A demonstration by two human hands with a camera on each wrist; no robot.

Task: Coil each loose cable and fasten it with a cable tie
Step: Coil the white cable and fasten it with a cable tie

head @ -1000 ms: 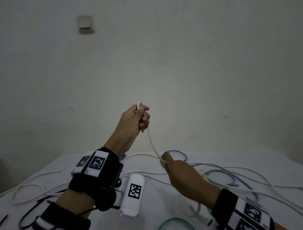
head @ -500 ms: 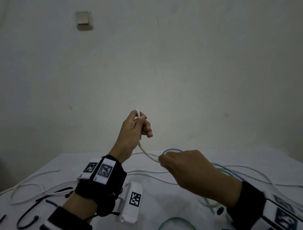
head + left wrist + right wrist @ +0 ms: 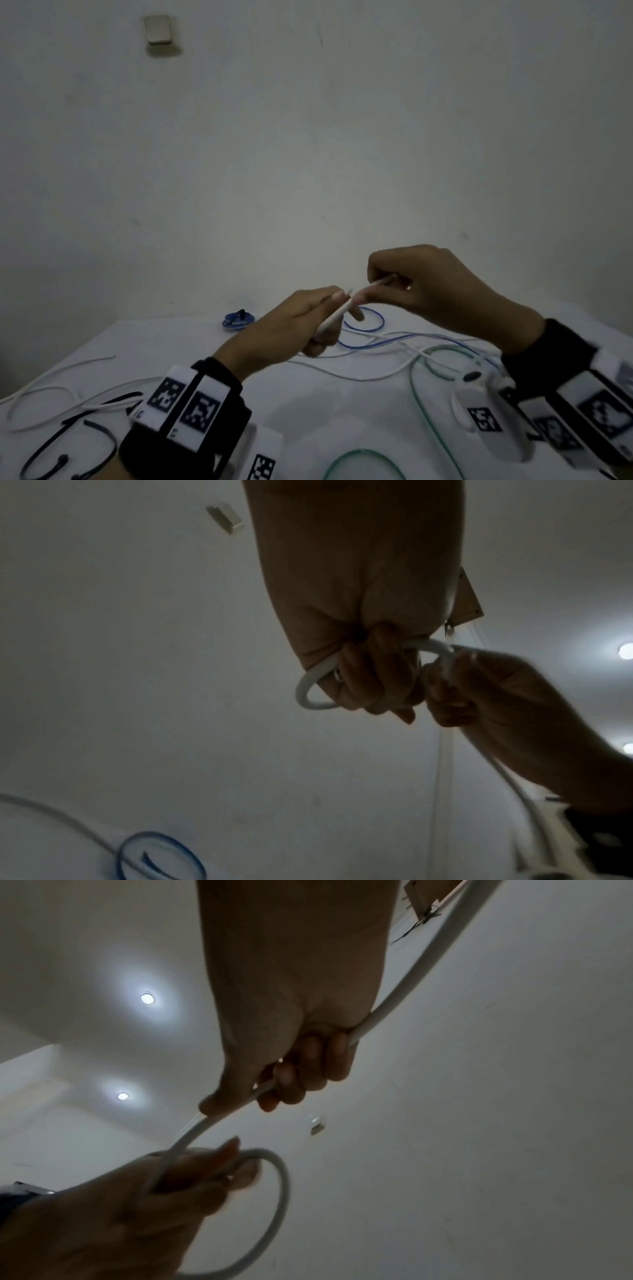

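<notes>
Both hands hold one white cable above the white table. My left hand grips a small loop of the white cable, its fingers curled round it. Just to the right and slightly higher, my right hand grips the same cable, which runs through its curled fingers and bends into a loop at the left hand. The right hand touches the left hand's fingers. Black cable ties lie at the near left.
Loose white, blue and green cables sprawl over the table's middle and right. A small coiled, tied blue cable lies at the far edge. More white cable lies at the left. A wall rises close behind the table.
My left hand has come down from its raised position. My right hand has lifted off the table and moved up to meet it, bringing more white cable into a loop.
</notes>
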